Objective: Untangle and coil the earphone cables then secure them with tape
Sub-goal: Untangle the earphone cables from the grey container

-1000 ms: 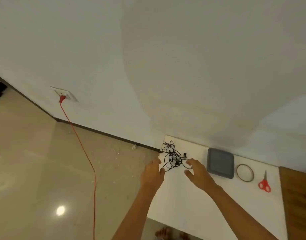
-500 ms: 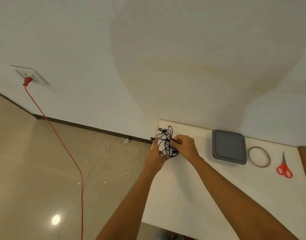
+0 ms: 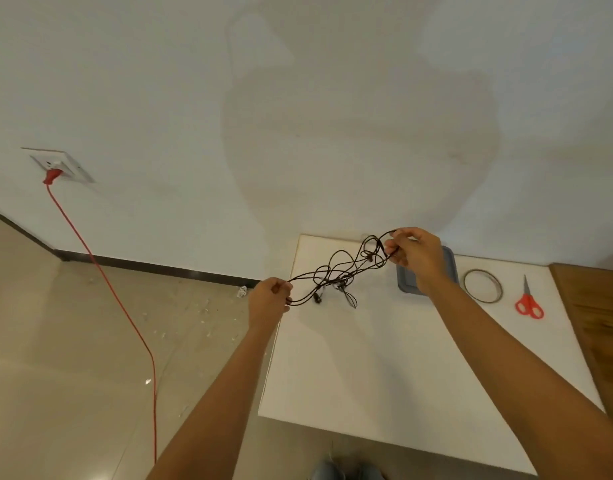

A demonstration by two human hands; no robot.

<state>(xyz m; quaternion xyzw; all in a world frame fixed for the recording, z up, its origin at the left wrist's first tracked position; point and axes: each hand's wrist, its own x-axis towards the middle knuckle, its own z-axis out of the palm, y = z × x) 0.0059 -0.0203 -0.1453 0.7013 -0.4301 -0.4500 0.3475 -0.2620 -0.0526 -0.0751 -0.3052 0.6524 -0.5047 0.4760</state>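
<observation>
A tangle of black earphone cables [image 3: 336,273] hangs stretched in the air above the white table [image 3: 384,368]. My left hand [image 3: 268,301] pinches the lower left end of the tangle, just past the table's left edge. My right hand [image 3: 414,252] grips the upper right end, higher and farther back. Loops and earbuds dangle from the middle of the tangle. A roll of clear tape [image 3: 483,285] lies flat on the table to the right of my right hand.
A grey tray [image 3: 407,287] sits behind my right hand, partly hidden by it. Red scissors [image 3: 528,303] lie right of the tape. A wooden surface [image 3: 596,317] borders the table on the right. A red cord [image 3: 118,299] runs from a wall socket across the floor.
Both hands took hold of the cable tangle on the table, lifted it and pulled apart, stretching it between them. The camera shifted its view.
</observation>
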